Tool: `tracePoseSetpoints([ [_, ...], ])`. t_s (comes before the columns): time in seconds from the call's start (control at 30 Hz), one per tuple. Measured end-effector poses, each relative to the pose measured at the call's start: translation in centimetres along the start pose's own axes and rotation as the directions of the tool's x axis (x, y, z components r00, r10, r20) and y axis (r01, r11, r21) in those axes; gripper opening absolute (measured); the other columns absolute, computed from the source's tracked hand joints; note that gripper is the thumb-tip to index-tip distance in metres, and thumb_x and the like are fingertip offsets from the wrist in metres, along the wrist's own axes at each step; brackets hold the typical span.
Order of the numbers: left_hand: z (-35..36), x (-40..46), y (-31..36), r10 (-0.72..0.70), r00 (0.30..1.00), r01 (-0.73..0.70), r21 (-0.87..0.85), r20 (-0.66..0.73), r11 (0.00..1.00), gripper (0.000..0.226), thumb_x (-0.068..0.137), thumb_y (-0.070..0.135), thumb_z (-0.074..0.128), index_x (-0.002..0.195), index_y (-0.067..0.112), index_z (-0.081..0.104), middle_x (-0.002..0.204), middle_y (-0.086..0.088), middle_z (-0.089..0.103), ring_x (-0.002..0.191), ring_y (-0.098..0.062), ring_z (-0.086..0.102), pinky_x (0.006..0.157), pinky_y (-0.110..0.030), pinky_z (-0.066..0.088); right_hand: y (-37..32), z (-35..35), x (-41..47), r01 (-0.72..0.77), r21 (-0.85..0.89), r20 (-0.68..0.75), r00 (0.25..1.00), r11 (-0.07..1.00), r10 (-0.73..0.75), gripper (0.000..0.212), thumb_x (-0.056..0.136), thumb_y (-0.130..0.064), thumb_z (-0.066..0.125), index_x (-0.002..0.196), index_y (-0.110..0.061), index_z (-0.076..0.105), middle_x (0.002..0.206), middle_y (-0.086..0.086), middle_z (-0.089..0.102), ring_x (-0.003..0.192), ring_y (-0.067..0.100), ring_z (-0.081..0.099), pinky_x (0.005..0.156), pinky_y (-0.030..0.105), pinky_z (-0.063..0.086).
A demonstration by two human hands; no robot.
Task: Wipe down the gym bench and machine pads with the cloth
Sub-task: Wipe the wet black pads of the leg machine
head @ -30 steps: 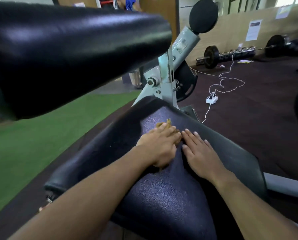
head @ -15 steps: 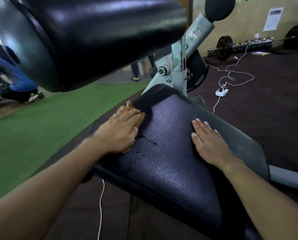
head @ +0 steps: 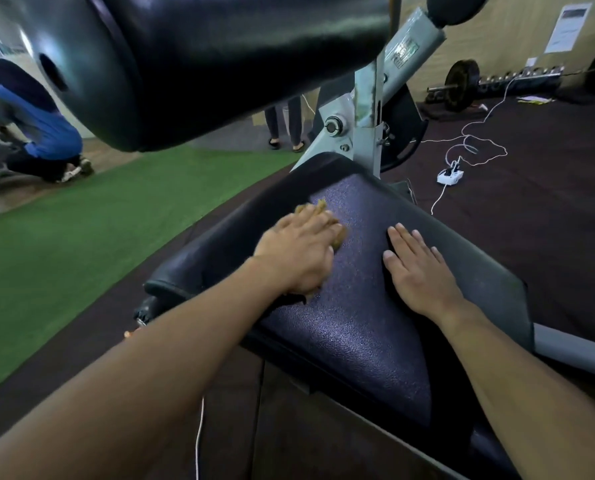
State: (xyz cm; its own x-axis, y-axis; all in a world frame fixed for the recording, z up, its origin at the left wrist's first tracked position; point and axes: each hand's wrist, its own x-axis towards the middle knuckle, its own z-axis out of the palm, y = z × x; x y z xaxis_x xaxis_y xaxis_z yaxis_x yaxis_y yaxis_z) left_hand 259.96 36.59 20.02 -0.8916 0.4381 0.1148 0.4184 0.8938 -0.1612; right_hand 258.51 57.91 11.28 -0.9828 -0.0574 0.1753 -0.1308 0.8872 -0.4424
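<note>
Fingers [head: 318,221] flat on cloth [head: 337,233], right hand [head: 419,271] open on bench [head: 358,334], roller pad [head: 219,57] overhead

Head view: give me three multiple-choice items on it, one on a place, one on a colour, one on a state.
1. Where does the cloth lie?
A. on the floor
B. under the left hand on the bench pad
C. over the roller pad

2. What colour is the cloth?
A. white
B. blue
C. yellow-brown

3. How is the right hand?
A. flat on the pad, fingers spread, holding nothing
C. lifted off the pad
B. gripping the cloth

Key: 1 B, the cloth's edges poke out around the left hand; 2 C, the visible edges are yellow-brown; 3 A, its palm lies flat on the pad, apart from the cloth.
</note>
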Motion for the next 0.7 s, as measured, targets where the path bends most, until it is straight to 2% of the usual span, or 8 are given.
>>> tracePoseSetpoints([
  [0.07,-0.5,-0.5,-3.2,-0.077,0.997,0.077,-0.036,0.001,0.996,0.05,0.098,0.032,0.031,0.148,0.031,0.029,0.161,0.0,0.014,0.149,-0.021,0.006,0.119,-0.042,0.008,0.0,0.0,0.0,-0.008,-0.003,0.008,1.0,1.0,0.008,0.055,0.102,-0.04,0.023,0.154,-0.029,0.012,0.163,-0.013,0.004,0.15,0.012,0.002,0.12,0.042,0.005],
  [0.13,-1.2,-1.6,-6.6,-0.187,0.982,0.19,-0.092,0.04,0.977,0.051,0.1,0.036,0.028,0.151,0.032,0.023,0.162,0.001,0.012,0.149,-0.02,0.007,0.12,-0.043,0.008,0.0,0.0,0.1,-0.016,-0.003,0.008,1.0,1.0,0.016,0.055,0.101,-0.041,0.022,0.154,-0.029,0.011,0.163,-0.013,0.004,0.15,0.012,0.002,0.12,0.042,0.004],
  [0.23,-2.0,-4.8,-9.2,-0.283,0.957,0.291,-0.176,0.069,0.94,0.05,0.103,0.038,0.026,0.153,0.032,0.021,0.162,0.0,0.013,0.148,-0.019,0.011,0.118,-0.035,0.01,-0.1,0.0,0.0,-0.016,0.001,0.007,1.0,1.0,0.016,0.055,0.101,-0.041,0.022,0.154,-0.029,0.011,0.163,-0.013,0.004,0.15,0.012,0.002,0.12,0.042,0.004],
  [0.37,-0.8,-9.8,-7.7,-0.239,0.968,0.224,-0.169,-0.073,0.96,0.053,0.099,0.041,0.025,0.151,0.031,0.029,0.16,0.008,0.019,0.149,-0.016,0.007,0.118,-0.035,0.008,-0.2,0.0,-0.1,-0.016,0.004,0.006,1.0,1.0,0.016,0.055,0.102,-0.04,0.022,0.154,-0.028,0.012,0.163,-0.012,0.004,0.15,0.013,0.002,0.12,0.042,0.004],
  [0.47,0.4,-11.0,-5.9,-0.256,0.95,0.237,-0.122,-0.177,0.964,0.058,0.092,0.04,0.026,0.147,0.025,0.04,0.157,0.006,0.03,0.148,-0.021,0.013,0.12,-0.039,0.013,-0.5,0.0,-0.1,-0.025,0.001,0.006,1.0,1.0,0.025,0.055,0.102,-0.04,0.022,0.154,-0.027,0.013,0.163,-0.011,0.005,0.15,0.014,0.003,0.12,0.043,0.004],
  [0.53,0.8,-10.6,-4.1,-0.232,0.954,0.222,-0.077,-0.188,0.972,0.059,0.09,0.038,0.026,0.144,0.023,0.043,0.154,0.003,0.035,0.147,-0.027,0.018,0.12,-0.042,0.016,-0.6,-0.1,-0.2,-0.032,0.003,0.002,0.999,0.999,0.032,0.055,0.102,-0.04,0.022,0.154,-0.026,0.013,0.163,-0.011,0.005,0.15,0.014,0.003,0.12,0.044,0.004],
  [0.63,1.6,-9.1,-0.4,-0.116,0.979,0.116,-0.013,-0.168,0.993,0.061,0.088,0.039,0.024,0.142,0.022,0.045,0.151,0.001,0.04,0.144,-0.031,0.024,0.116,-0.046,0.023,-0.5,0.0,-0.2,-0.031,0.001,0.004,1.0,1.0,0.031,0.056,0.101,-0.041,0.022,0.155,-0.027,0.012,0.163,-0.011,0.004,0.15,0.014,0.002,0.12,0.044,0.004],
  [0.7,1.9,-7.9,1.7,-0.089,0.987,0.09,0.002,-0.133,0.996,0.062,0.088,0.04,0.023,0.145,0.023,0.042,0.153,0.002,0.036,0.146,-0.029,0.02,0.118,-0.044,0.019,-0.5,0.0,-0.3,-0.033,0.006,0.006,0.999,0.999,0.033,0.056,0.101,-0.041,0.022,0.154,-0.027,0.013,0.163,-0.011,0.004,0.15,0.014,0.002,0.12,0.044,0.004],
])
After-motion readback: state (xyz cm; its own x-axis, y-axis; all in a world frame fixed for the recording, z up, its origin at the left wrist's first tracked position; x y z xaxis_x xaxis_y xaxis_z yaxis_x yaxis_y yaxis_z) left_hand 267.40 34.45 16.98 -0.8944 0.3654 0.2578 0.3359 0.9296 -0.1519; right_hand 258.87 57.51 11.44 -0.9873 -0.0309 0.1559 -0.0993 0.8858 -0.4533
